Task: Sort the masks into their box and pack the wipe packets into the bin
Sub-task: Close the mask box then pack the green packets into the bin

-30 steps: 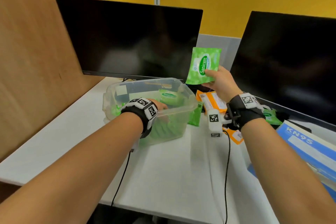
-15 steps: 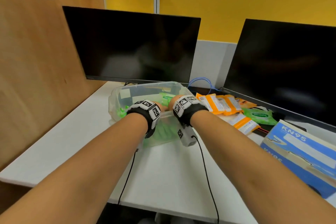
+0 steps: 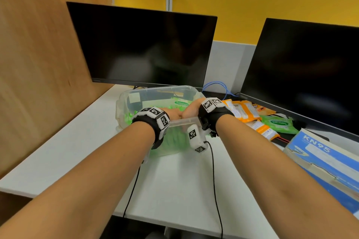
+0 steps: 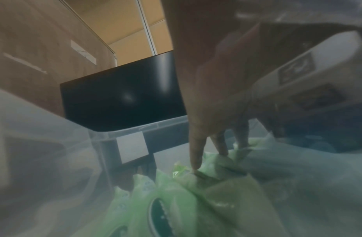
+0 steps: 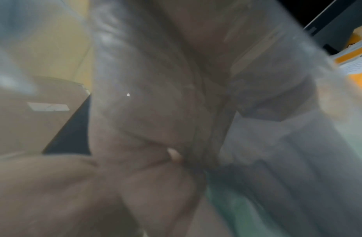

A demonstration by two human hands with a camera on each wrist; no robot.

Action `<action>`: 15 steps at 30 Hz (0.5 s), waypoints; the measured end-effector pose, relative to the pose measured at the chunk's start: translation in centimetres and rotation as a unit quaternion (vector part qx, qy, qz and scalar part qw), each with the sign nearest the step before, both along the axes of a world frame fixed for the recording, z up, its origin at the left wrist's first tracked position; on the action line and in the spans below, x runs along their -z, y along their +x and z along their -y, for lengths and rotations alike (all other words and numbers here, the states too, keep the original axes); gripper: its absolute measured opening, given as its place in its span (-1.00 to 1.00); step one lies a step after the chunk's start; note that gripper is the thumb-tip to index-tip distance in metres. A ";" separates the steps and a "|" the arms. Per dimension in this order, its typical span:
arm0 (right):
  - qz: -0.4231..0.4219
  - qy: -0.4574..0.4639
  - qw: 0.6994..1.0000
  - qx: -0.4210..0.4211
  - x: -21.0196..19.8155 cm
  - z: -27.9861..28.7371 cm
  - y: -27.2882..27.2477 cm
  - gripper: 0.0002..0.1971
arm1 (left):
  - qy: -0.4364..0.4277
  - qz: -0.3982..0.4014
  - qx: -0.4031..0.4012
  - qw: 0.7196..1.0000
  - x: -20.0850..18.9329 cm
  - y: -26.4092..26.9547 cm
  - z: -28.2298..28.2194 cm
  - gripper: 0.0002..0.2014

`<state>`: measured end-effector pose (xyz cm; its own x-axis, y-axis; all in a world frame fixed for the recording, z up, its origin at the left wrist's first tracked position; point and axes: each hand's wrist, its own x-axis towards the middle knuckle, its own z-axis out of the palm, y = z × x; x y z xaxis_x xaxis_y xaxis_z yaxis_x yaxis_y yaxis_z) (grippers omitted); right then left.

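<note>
A clear plastic bin [image 3: 155, 89] stands on the white desk, with green wipe packets [image 3: 181, 103] inside. Both hands reach over its near rim. My left hand [image 3: 173, 113] is in the bin; in the left wrist view its straight fingers [image 4: 196, 157] point down and touch the green packets [image 4: 176, 200]. My right hand [image 3: 191, 110] is right beside it in the bin, fingers hidden. The right wrist view is blurred by the bin wall, so its grip cannot be told. A blue KN95 mask box [image 3: 326, 159] lies at the right edge.
Orange packets [image 3: 240, 109] and one green wipe packet [image 3: 278, 123] lie on the desk right of the bin. Two dark monitors [image 3: 143, 44] [image 3: 307, 75] stand behind. A wooden partition [image 3: 38, 64] closes the left side. Black wrist cables [image 3: 213, 170] hang over the desk front.
My right hand, which held a green wipe packet up in the air, came down into the bin beside the left hand. The left hand stayed in the bin.
</note>
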<state>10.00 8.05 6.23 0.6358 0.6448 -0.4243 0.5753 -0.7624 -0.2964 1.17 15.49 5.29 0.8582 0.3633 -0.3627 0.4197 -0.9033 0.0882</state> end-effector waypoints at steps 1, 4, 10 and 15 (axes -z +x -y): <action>-0.012 -0.002 1.000 -0.023 0.2 -0.4 0.5 -0.50 | 0.004 -0.014 0.003 1.000 0.2 0.0 -0.4 -0.53; -0.074 0.019 0.994 -0.073 -2.0 0.2 1.1 -0.74 | 0.017 -0.037 0.003 0.999 1.2 -0.1 -1.7 -0.51; 0.036 0.372 0.915 0.153 -3.0 3.5 8.6 -0.80 | 0.021 -0.054 0.039 0.998 1.1 0.3 -1.9 -0.46; 0.123 0.211 0.966 0.084 4.9 3.4 10.9 -0.58 | 0.007 -0.070 0.032 0.997 1.4 1.2 -2.0 -0.47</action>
